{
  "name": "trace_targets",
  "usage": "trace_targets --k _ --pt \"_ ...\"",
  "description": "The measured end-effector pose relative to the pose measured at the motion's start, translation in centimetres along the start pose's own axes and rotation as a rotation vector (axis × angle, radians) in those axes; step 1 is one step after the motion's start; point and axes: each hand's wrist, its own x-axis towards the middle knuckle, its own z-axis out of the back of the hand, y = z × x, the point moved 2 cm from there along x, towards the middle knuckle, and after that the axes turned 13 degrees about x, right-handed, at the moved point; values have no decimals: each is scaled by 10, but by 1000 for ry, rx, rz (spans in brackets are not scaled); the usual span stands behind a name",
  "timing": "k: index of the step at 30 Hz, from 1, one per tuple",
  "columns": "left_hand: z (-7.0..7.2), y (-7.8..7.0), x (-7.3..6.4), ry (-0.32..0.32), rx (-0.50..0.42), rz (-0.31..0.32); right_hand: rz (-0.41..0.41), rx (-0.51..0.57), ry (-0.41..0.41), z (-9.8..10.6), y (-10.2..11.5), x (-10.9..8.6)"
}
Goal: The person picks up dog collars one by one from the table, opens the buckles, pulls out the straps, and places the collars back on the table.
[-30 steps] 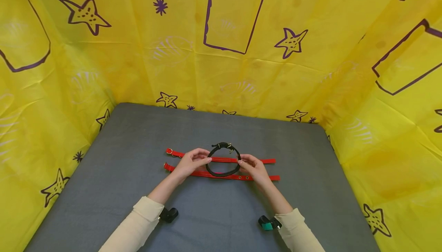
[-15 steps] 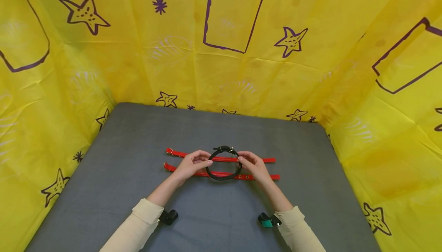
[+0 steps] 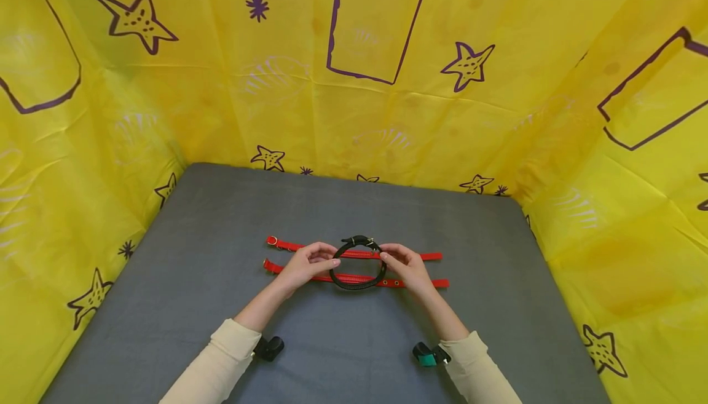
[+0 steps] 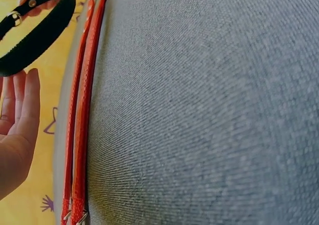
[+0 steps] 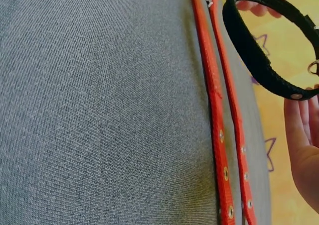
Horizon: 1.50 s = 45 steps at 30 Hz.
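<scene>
A black collar [image 3: 355, 286], buckled into a loop, is held up between both hands in the head view. My left hand [image 3: 306, 266] pinches its left side between thumb and fingers. On the opposite side my right hand [image 3: 408, 267] pinches it the same way. The buckle [image 3: 369, 241] and strap end sit at the top of the loop. Beneath the hands, two red collars lie stretched out side by side: a far one [image 3: 431, 257] and a near one [image 3: 440, 283]. The right wrist view shows metal eyelets [image 5: 226, 173] along the near red collar.
A grey cloth-covered table [image 3: 354, 342] extends under the arms. Yellow fabric walls [image 3: 221, 115] with purple starfish drawings enclose its back and sides. Dark wrist-worn devices sit at the left cuff [image 3: 270, 348] and right cuff [image 3: 428, 355].
Both hands have lowered the black collar slightly, and its buckle end has tipped down a little in the head view. The red collars stay where they were.
</scene>
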Motion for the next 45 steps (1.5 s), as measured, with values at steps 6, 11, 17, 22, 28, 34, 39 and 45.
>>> trace_targets --k 6,11,17,22,28,34,39,45 --pt "3 -5 2 10 32 -24 20 -18 15 -1 1 -2" --pt "3 -9 6 1 58 -46 28 -26 40 -3 2 -3" --pt "4 -19 5 -3 89 -38 19 -31 33 -5 1 -2" --pt "7 -41 -7 2 123 -42 18 -45 38 -6 3 -3" --pt "7 -49 -14 -8 153 -52 28 -66 65 -5 1 -3" --pt "7 -49 -16 -27 181 -72 85 -67 107 5 -18 5" --pt "5 -53 -21 -33 216 -88 123 -65 141 4 -20 7" --pt "0 -29 -10 -34 211 -100 117 -92 168 -7 -5 3"
